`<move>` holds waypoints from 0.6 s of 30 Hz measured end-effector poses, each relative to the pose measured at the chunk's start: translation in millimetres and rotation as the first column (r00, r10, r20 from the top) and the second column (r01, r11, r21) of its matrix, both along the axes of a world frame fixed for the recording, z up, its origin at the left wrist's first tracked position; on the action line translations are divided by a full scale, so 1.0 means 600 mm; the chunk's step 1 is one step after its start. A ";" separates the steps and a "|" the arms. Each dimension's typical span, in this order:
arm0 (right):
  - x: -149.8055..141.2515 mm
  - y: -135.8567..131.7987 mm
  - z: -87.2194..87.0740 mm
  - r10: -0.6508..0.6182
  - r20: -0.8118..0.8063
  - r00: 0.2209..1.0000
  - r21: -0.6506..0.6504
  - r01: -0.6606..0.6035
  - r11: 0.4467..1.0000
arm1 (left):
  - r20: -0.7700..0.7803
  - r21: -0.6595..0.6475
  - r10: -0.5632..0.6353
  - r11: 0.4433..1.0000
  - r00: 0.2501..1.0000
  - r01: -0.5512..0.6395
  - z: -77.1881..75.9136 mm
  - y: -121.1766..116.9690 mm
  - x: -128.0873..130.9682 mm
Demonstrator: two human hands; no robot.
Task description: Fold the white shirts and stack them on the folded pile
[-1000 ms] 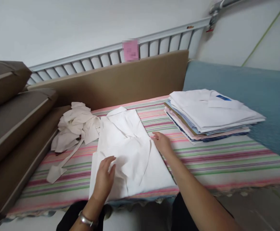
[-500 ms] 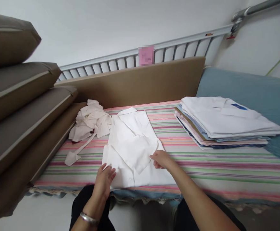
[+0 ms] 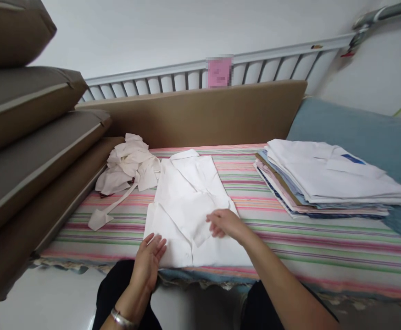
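Note:
In front of me a white collared shirt [image 3: 180,197] lies folded in a rectangle, its collar at the far end and its placket towards me. Beside its near left corner is my left hand [image 3: 150,254], palm turned inward, fingers apart and holding nothing. Over the shirt's right half hovers my right hand [image 3: 224,223], its fingers loosely bent, slightly blurred and apart, with no fabric between them. Left of the shirt sits a crumpled heap of off-white cloth [image 3: 128,160], with a strap trailing towards me.
A stack of folded garments [image 3: 324,176], white on top, stands on the right of the striped bedsheet [image 3: 290,243]. Brown cushions [image 3: 42,137] are piled at the left. A brown padded board [image 3: 200,117] leans before the radiator [image 3: 176,81]. Blue fabric [image 3: 359,123] covers the right end.
My right hand has moved slightly left over the shirt, and its fingers have loosened from a closer curl. My left hand stays by the near left corner. The view has shifted a little.

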State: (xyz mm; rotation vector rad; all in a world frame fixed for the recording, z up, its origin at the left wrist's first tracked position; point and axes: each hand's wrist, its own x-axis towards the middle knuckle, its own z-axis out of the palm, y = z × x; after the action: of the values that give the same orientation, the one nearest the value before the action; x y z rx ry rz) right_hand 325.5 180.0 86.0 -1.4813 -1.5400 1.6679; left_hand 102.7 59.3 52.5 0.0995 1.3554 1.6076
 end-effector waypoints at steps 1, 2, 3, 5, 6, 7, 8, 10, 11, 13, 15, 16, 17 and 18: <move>0.009 -0.014 -0.003 0.051 0.099 0.994 -0.077 -0.043 0.996 | 0.026 -0.006 -0.003 1.000 1.000 0.003 0.003 -0.001 0.001; 0.019 -0.029 -0.008 0.060 0.150 0.987 -0.148 -0.038 0.988 | 0.053 -0.016 0.003 1.000 0.999 -0.002 0.006 -0.001 0.003; 0.028 -0.044 -0.016 0.023 0.149 0.989 -0.200 0.008 0.980 | 0.081 -0.022 0.013 1.000 0.997 -0.011 0.008 -0.002 0.005; 0.036 -0.072 -0.036 -0.169 0.005 0.986 -0.257 0.164 0.952 | 0.132 -0.020 0.033 0.999 0.991 -0.031 0.011 0.000 0.011; 0.035 -0.082 -0.046 -0.288 -0.114 0.951 -0.285 0.246 0.926 | 0.153 -0.009 0.041 0.999 0.987 -0.040 0.010 0.001 0.014; 0.028 -0.089 -0.054 -0.394 -0.234 0.889 -0.323 0.311 0.894 | 0.170 0.006 0.048 0.999 0.984 -0.050 0.009 0.004 0.016; 0.018 -0.090 -0.060 -0.478 -0.331 0.813 -0.369 0.355 0.859 | 0.183 0.023 0.054 0.998 0.982 -0.059 0.008 0.006 0.019; -0.012 -0.079 -0.061 -0.580 -0.430 0.692 -0.466 0.380 0.799 | 0.208 0.038 0.069 0.996 0.976 -0.079 0.003 0.012 0.023; -0.028 -0.068 -0.056 -0.597 -0.448 0.666 -0.505 0.362 0.783 | 0.221 0.041 0.074 0.996 0.972 -0.085 0.002 0.015 0.025; -0.058 -0.041 -0.039 -0.576 -0.491 0.654 -0.515 0.316 0.797 | 0.244 0.050 0.067 0.995 0.967 -0.081 0.001 0.017 0.027; -0.076 -0.019 -0.019 -0.507 -0.551 0.663 -0.431 0.295 0.853 | 0.249 0.072 0.030 0.996 0.968 -0.050 0.001 0.012 0.028; -0.080 -0.014 -0.011 -0.458 -0.571 0.681 -0.360 0.294 0.886 | 0.239 0.086 0.006 0.996 0.971 -0.027 0.001 0.008 0.027; -0.080 -0.013 -0.007 -0.405 -0.568 0.716 -0.277 0.297 0.914 | 0.222 0.101 -0.017 0.995 0.975 -0.006 0.001 0.002 0.024; -0.079 -0.017 -0.007 -0.356 -0.532 0.768 -0.187 0.303 0.934 | 0.195 0.115 -0.034 0.993 0.980 0.012 -0.001 -0.003 0.020</move>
State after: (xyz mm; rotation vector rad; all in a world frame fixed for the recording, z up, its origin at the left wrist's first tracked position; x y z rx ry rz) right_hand 278.2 169.9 81.6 -1.0733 -0.8376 1.7547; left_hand 114.5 57.3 51.9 0.0234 1.1079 1.6293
